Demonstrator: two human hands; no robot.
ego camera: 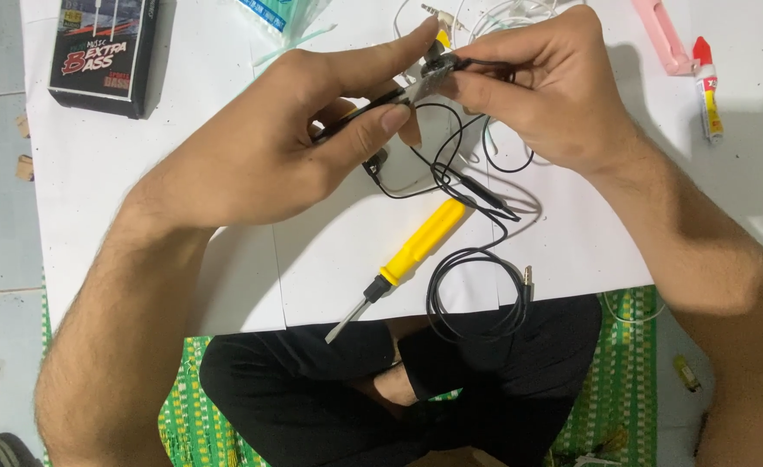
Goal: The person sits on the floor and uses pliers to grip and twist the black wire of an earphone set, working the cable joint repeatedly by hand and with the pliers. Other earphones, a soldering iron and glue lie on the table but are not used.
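Observation:
My left hand (303, 130) pinches a small metal tool (423, 79) with black handles between thumb and fingers, above a white sheet (329, 251). My right hand (541, 82) grips the black earphone cable (463, 173) at the tool's tip, and the two hands meet there. The cable hangs down in loops and ends in a jack plug (528, 277) near the sheet's front edge. A black earbud (376, 163) dangles just under my left hand. What sits exactly between the tool's jaws is hidden by my fingers.
A yellow-handled screwdriver (407, 255) lies on the sheet below the hands. A black box (105, 52) sits far left, a pink tool (662, 35) and a small glue tube (707, 86) far right, white cables (494, 13) at the top. My crossed legs rest on a green mat (623, 380).

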